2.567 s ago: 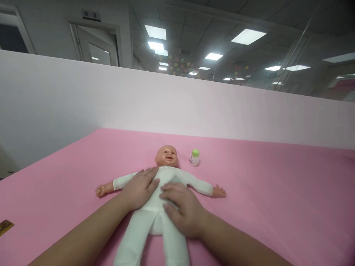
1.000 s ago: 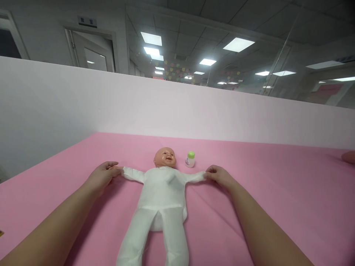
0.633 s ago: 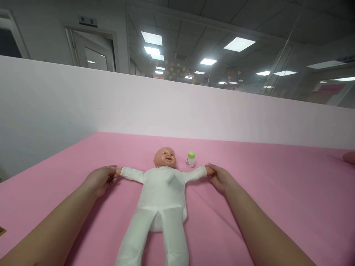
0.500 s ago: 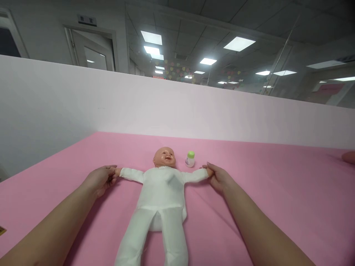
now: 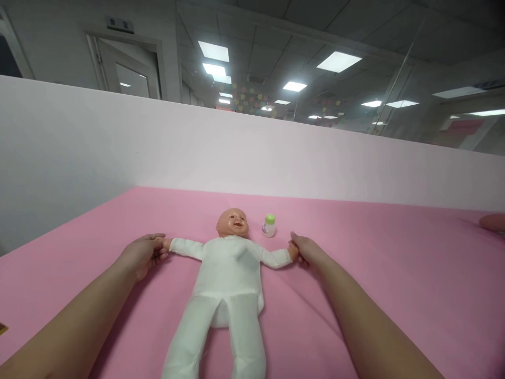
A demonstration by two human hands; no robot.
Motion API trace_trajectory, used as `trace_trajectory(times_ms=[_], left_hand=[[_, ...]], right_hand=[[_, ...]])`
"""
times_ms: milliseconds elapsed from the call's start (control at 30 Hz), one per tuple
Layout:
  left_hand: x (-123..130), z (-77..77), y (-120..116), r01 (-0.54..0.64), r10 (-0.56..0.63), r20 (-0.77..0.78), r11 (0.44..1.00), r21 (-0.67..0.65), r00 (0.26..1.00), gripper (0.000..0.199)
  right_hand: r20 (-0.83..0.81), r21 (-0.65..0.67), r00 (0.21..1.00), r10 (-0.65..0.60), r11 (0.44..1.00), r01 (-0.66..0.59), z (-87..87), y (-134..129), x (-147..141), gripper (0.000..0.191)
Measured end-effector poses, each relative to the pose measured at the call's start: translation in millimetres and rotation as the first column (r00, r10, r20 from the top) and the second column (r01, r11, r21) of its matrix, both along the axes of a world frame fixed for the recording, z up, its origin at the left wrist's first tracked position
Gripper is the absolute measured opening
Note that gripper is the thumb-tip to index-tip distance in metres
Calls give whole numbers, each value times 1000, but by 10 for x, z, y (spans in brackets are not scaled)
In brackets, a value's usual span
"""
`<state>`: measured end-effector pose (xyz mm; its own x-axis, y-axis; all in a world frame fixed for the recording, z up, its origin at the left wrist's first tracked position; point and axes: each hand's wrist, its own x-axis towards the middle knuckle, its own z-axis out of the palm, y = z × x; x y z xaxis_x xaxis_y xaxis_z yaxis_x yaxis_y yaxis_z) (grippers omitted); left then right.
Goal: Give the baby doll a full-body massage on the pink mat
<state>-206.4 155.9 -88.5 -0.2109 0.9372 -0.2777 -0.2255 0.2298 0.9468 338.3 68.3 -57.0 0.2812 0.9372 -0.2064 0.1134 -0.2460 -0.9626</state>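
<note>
A baby doll with a bare plastic head and a white cloth body lies face up, its arms spread to both sides. My left hand is closed on the doll's hand at the left. At the right, my right hand grips the doll's other hand, and that arm bends slightly at the elbow. A small clear bottle with a green cap stands upright beside the doll's head, between the head and my right hand.
The doll lies on a pink padded surface with a white wall behind it. A skin-coloured object, cut off by the frame, lies at the far right edge. A yellow mark shows at the left edge.
My right hand has moved slightly down and inward with the doll's hand, and that doll arm is now more bent. My left hand still holds the other doll hand.
</note>
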Motion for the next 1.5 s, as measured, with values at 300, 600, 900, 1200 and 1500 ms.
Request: trace_trajectory(times_ms=[300, 600, 900, 1200, 1500], left_hand=[[0, -25, -23, 16, -17, 19, 998, 59, 1000, 47], [5, -45, -28, 20, -21, 8, 997, 77, 1000, 46], [25, -27, -28, 0, 3, -36, 996, 93, 999, 29], [43, -57, -44, -18, 21, -26, 995, 98, 999, 33], [23, -27, -27, 44, -43, -13, 996, 74, 999, 35]], right_hand=[[-431, 49, 902, 23, 999, -2, 124, -3, 95, 21], [-563, -39, 822, 88, 990, -133, 20, -35, 205, 22], [-416, 50, 895, 159, 987, -152, -31, -17, 160, 12], [-338, 54, 936, 93, 995, -79, -85, 40, 100, 14], [-435, 133, 873, 220, 975, -180, -71, -7, 187, 27]])
